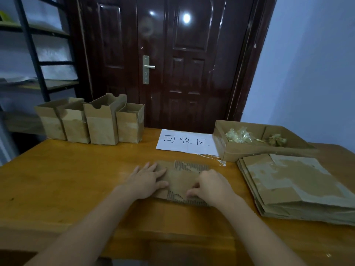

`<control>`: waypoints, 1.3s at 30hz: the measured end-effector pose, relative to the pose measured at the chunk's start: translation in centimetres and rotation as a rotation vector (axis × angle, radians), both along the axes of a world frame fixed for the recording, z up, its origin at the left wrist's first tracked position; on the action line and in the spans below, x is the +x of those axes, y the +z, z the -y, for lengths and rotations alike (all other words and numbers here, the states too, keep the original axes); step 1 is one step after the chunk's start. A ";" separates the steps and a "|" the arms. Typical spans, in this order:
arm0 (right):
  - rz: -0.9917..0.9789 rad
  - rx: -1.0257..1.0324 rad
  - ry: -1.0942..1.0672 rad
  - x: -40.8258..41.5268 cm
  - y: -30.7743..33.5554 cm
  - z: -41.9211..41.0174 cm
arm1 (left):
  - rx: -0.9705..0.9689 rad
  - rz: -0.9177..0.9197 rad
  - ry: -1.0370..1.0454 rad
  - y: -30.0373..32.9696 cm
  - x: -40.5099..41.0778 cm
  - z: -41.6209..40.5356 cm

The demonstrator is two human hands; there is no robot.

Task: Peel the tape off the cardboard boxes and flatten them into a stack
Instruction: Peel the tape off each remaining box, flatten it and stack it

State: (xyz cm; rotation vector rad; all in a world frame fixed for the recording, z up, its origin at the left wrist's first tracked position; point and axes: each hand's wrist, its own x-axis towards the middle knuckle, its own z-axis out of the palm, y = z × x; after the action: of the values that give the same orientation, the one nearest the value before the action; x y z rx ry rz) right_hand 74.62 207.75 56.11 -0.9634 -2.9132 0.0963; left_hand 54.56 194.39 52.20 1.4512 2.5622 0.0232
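Observation:
A flattened cardboard box (pixel 182 179) lies on the wooden table (pixel 76 179) in front of me, its torn corrugated edges showing. My left hand (pixel 148 179) presses flat on its left end with straight fingers. My right hand (pixel 209 186) rests on its right part, fingers bent down onto the cardboard. To the right sits a stack of flattened boxes (pixel 295 185). Several upright open boxes (pixel 90 123) with tape stand in a row at the table's far left.
A shallow cardboard tray (pixel 240 150) at the far right holds crumpled tape (pixel 238 135). A white paper sign (pixel 186 141) lies at the back centre. A dark door (pixel 172 54) is behind the table, and a metal shelf (pixel 34 54) stands at left.

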 end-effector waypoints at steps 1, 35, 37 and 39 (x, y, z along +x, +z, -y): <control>-0.059 0.002 0.012 0.1 -0.4 -0.3 | -0.008 0.018 -0.016 0.1 -0.1 -0.1; -0.426 0.018 -0.200 12.3 9.3 -12.2 | 0.793 0.406 -0.001 8.6 13.5 -13.5; -0.405 0.008 -0.244 15.1 9.6 -14.0 | 0.765 0.409 -0.047 8.6 16.0 -16.2; -0.383 -0.005 -0.275 17.7 9.5 -15.8 | 0.740 0.395 -0.093 8.4 18.2 -18.8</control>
State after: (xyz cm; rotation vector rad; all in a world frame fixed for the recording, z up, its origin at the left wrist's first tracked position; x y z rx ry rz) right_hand 92.31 223.52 65.64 -1.1855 -2.4149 0.2422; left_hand 72.79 213.17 60.62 1.5559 2.2316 1.2196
